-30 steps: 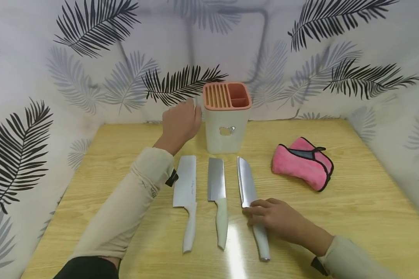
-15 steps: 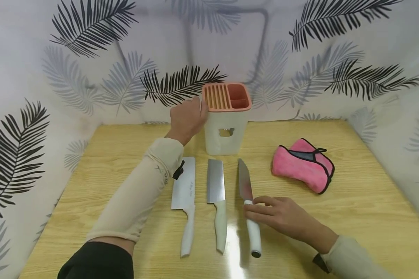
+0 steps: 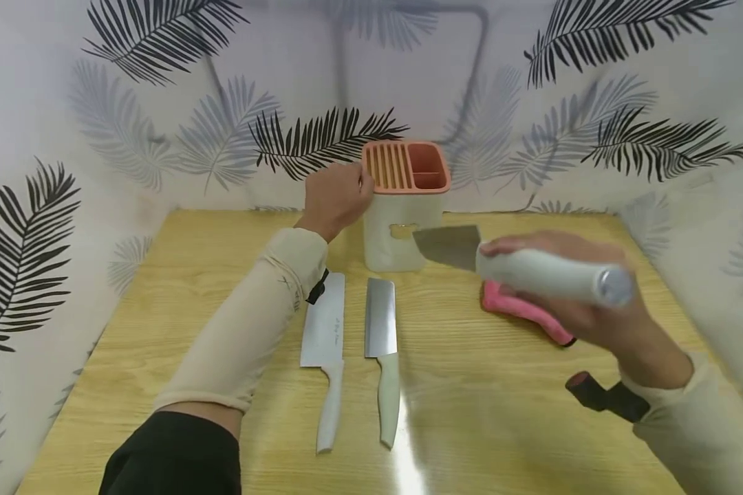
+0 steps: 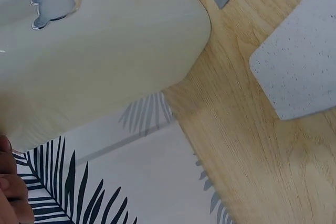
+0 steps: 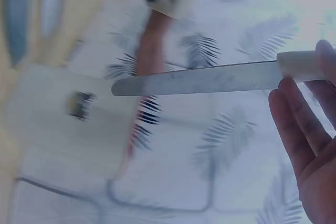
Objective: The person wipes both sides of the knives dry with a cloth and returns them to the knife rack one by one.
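Note:
My right hand (image 3: 607,323) grips a kitchen knife by its white handle (image 3: 532,270), raised above the table. Its blade (image 3: 448,245) points left and overlaps the front of the knife block in the head view. In the right wrist view the blade (image 5: 205,81) stretches left from the fingers (image 5: 296,124). My left hand (image 3: 336,201) holds the upper left edge of the white knife block (image 3: 384,240), which has an orange slotted top (image 3: 391,167). In the left wrist view, curled fingers (image 4: 13,192) show at the block's edge, partly out of frame.
A broad cleaver (image 3: 323,330) and a narrower knife (image 3: 380,323) lie side by side on the wooden table (image 3: 470,412), handles toward me. A folded pink cloth (image 3: 526,311) lies at right, partly hidden by my right hand. Leaf-patterned fabric (image 3: 297,55) stands behind.
My right hand has lifted the rightmost knife off the table, up and right, turning its blade leftward. My left hand has come in against the knife block's edge.

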Available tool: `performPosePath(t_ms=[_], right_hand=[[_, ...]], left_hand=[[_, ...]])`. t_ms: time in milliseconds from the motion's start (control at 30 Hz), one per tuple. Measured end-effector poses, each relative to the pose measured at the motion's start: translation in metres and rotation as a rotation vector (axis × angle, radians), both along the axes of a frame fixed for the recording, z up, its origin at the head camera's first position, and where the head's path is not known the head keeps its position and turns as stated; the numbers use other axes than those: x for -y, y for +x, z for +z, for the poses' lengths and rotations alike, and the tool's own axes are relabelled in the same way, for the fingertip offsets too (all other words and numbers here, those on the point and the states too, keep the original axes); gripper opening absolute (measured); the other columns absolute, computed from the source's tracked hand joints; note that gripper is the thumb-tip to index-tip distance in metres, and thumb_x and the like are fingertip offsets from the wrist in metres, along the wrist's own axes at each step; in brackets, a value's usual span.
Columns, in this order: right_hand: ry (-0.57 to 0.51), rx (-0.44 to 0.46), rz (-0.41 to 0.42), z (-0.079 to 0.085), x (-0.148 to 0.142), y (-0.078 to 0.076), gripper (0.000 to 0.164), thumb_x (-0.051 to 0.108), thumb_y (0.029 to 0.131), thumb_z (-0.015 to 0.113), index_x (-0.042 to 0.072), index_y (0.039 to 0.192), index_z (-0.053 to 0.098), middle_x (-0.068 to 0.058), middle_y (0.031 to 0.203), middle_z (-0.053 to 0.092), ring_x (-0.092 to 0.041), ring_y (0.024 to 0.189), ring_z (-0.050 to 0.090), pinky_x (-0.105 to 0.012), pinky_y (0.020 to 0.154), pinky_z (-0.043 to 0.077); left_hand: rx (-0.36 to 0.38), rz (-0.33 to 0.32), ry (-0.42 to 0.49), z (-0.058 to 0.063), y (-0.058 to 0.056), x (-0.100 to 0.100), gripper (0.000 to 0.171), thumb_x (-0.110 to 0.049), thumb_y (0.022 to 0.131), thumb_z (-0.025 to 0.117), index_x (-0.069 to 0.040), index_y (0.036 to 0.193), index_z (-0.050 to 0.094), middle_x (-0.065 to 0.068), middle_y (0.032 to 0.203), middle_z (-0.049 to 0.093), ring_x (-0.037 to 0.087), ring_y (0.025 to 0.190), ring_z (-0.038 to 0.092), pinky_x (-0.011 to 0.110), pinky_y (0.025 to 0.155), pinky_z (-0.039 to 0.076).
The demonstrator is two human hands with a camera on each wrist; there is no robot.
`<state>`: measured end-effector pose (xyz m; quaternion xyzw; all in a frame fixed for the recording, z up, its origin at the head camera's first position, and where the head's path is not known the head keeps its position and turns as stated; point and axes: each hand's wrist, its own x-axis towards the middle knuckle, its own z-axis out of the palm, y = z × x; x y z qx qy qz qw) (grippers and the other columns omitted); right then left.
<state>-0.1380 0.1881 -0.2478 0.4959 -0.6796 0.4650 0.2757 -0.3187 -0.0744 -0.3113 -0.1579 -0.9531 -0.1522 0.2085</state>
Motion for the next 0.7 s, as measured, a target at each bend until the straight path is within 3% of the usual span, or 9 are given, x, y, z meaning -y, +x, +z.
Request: performPosePath(t_ms=[100,233,333,467,700], right_hand=[[-0.128,0.078,-0.007,0.028,0.004,-0.019,0.033,0.007,0.076,0.075,-0.015,0.098,0.064,-0.007,0.104,0.072,-0.012,0.095,0.068,-0.020,0.085,0.052],[-0.148,0.032,-0.174,0.051,0.016,-0.055,0.028,-0.005,0.076,0.071,-0.013,0.102,0.063,-0.008,0.101,0.072,-0.008,0.082,0.068,-0.016,0.065,0.053],[-0.078,0.045,-0.263,0.053,0.023,-0.080,0.032,-0.007,0.079,0.067,-0.006,0.110,0.064,0.002,0.105,0.071,-0.007,0.086,0.068,-0.015,0.059,0.053],[-0.041,0.099,-0.251,0.048,0.030,-0.104,0.035,-0.004,0.081,0.066,0.000,0.116,0.063,0.007,0.107,0.070,-0.008,0.090,0.067,-0.017,0.059,0.053],[-0.019,0.201,-0.305,0.044,0.041,-0.118,0.035,0.002,0.084,0.066,0.004,0.119,0.062,-0.001,0.112,0.069,-0.007,0.089,0.065,-0.017,0.062,0.053]], left_hand=[[-0.011,-0.025,-0.022,0.002,-0.002,0.001,0.037,-0.029,0.093,0.028,-0.017,0.060,0.036,-0.001,0.051,0.033,0.015,0.044,0.029,0.027,0.041,0.021],[-0.072,-0.032,-0.052,-0.001,-0.005,0.005,0.038,-0.028,0.093,0.029,-0.018,0.057,0.035,-0.002,0.049,0.030,0.014,0.042,0.025,0.027,0.039,0.018],[-0.086,-0.042,-0.059,-0.003,-0.006,0.007,0.039,-0.026,0.093,0.030,-0.017,0.056,0.034,-0.003,0.048,0.029,0.013,0.041,0.023,0.026,0.039,0.016],[-0.076,-0.061,-0.062,-0.004,-0.007,0.008,0.040,-0.026,0.093,0.029,-0.018,0.055,0.034,-0.003,0.048,0.029,0.012,0.041,0.024,0.026,0.038,0.016],[-0.066,-0.057,-0.057,-0.002,-0.006,0.007,0.039,-0.027,0.093,0.029,-0.018,0.054,0.033,-0.003,0.048,0.028,0.012,0.042,0.022,0.026,0.038,0.016]])
